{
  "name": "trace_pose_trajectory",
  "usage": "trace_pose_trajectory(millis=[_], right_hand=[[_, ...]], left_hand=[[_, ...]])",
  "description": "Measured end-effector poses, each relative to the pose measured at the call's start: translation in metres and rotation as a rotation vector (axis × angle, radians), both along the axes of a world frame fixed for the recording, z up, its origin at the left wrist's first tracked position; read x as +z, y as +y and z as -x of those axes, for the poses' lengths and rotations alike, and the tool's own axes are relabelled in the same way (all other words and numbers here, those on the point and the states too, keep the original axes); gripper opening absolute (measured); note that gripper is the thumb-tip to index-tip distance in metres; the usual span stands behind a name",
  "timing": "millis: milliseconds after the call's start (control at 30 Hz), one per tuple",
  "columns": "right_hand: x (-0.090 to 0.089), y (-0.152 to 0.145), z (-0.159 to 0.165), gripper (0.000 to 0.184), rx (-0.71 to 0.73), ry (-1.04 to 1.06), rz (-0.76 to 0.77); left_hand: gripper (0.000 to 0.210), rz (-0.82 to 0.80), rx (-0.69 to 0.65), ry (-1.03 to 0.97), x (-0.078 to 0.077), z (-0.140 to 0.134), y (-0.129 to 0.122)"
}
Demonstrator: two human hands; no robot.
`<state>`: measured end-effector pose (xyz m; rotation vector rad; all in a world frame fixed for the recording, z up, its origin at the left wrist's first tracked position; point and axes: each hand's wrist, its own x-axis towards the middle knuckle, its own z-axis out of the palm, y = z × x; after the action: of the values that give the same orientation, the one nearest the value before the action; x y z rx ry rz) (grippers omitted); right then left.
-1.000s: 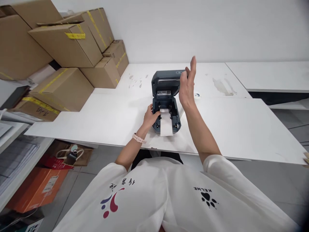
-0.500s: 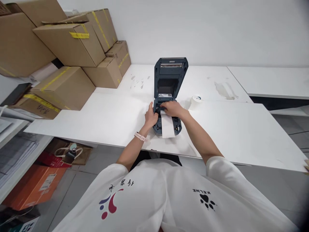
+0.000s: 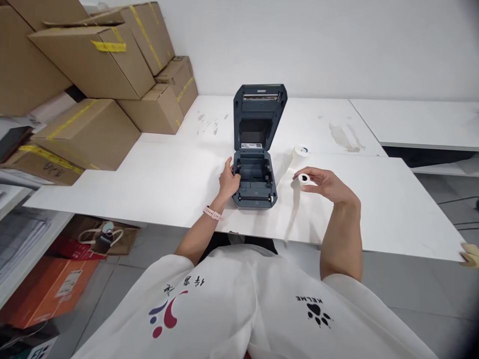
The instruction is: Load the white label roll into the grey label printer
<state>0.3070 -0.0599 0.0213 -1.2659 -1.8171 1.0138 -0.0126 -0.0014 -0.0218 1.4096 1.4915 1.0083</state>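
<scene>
A dark grey label printer (image 3: 255,194) stands on the white table with its lid (image 3: 261,117) raised, so the inner bay and front roller show. My left hand (image 3: 229,180) grips the printer's left wall, thumb over the rim and fingers along the outside. To the right of the printer, my right hand (image 3: 326,184) pinches a small roll of white label paper (image 3: 303,179) between thumb and fingers. A loose strip hangs from that roll toward the table's front edge. Just behind it, a larger white paper roll (image 3: 300,151) rests on the table.
Cardboard boxes (image 3: 90,60) with yellow tape are piled at the left of the table (image 3: 179,174). Grey smudges mark the tabletop near the wall. An orange box (image 3: 52,289) and a paper bag (image 3: 125,239) sit below, at the lower left.
My right hand has lifted the small paper roll out of the printer's bay and moved right with it. My left hand stays on the printer's left side. The view has shifted slightly.
</scene>
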Motion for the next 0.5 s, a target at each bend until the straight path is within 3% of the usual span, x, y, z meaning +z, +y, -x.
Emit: trace_pose_trajectory(millis=[100, 200, 300, 400, 500], right_hand=[[-0.041, -0.002, -0.022, 0.055, -0.261, 0.011, 0.142], [-0.071, 0.006, -0.032, 0.06, -0.336, 0.087, 0.221], [-0.079, 0.02, -0.045, 0.071, -0.369, 0.238, 0.13], [-0.077, 0.05, -0.061, 0.092, -0.498, 0.312, 0.009], [-0.076, 0.092, -0.062, 0.108, -0.497, 0.289, 0.068]], left_hand=[[0.087, -0.002, 0.02, -0.027, -0.004, -0.001, 0.002], [0.089, -0.007, 0.028, -0.07, -0.008, -0.001, 0.003], [0.088, -0.001, 0.027, -0.063, -0.008, -0.001, 0.003], [0.087, -0.002, 0.012, 0.008, -0.007, -0.001, 0.002], [0.086, -0.016, -0.006, 0.056, -0.006, -0.001, 0.002]])
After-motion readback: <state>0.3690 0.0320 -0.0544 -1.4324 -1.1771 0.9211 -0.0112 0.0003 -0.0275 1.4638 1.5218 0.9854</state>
